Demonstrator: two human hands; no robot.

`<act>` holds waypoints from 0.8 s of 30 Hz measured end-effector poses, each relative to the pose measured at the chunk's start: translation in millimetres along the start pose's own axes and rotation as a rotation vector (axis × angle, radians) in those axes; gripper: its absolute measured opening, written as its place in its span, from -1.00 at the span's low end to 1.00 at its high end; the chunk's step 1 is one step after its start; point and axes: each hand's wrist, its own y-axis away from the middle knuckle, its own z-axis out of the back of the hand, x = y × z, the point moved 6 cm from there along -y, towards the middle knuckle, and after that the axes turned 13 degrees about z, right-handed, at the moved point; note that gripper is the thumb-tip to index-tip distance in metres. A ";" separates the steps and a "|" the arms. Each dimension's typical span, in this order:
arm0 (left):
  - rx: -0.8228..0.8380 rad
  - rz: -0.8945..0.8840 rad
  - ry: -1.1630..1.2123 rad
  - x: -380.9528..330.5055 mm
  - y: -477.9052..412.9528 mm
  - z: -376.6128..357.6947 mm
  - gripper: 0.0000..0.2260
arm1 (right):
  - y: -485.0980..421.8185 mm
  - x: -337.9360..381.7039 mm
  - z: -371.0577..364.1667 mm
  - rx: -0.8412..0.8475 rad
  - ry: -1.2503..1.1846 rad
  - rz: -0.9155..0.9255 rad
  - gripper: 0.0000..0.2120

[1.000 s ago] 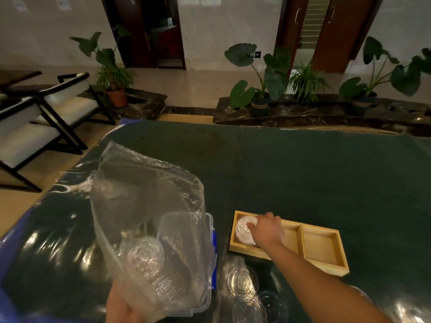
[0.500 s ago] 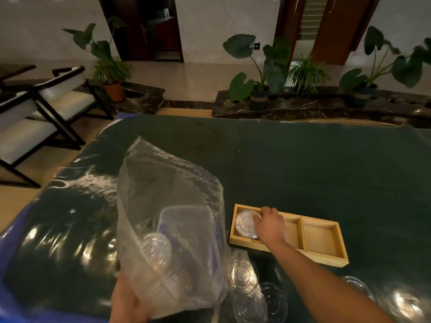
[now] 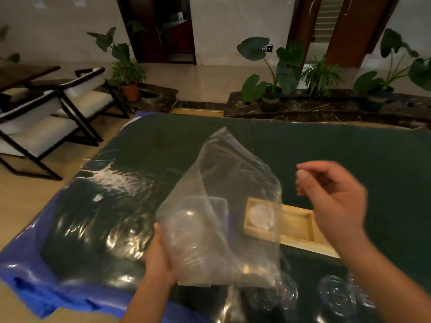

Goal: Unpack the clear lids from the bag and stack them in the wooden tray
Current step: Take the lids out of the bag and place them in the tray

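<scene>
Your left hand (image 3: 161, 259) grips bag (image 3: 224, 206) near table (image 3: 349, 148) front edge; right hand (image 3: 338, 201) hovers empty, fingers loose, over wooden tray (image 3: 297, 227) holding lid (image 3: 260, 215).

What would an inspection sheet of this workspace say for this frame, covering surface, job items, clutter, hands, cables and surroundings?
Surface: dark green cloth, glossy near the front; blue sheet at the left edge.
Job's things: clear bag held up; wooden tray behind it, one clear lid in its left compartment; loose lids on the cloth at the near edge.
Clutter: clear box, blurred, seen through the bag.
Hands: left hand grips the bag's lower edge; right hand hovers over the tray, fingers loosely curled, empty.
Cables: nothing seen.
Surroundings: potted plants, chairs, doorways.
</scene>
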 end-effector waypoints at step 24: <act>0.160 -0.165 -0.189 -2.9 51.1 -56.1 -0.47 | 41.9 32.0 -143.0 1.144 0.554 0.320 -0.26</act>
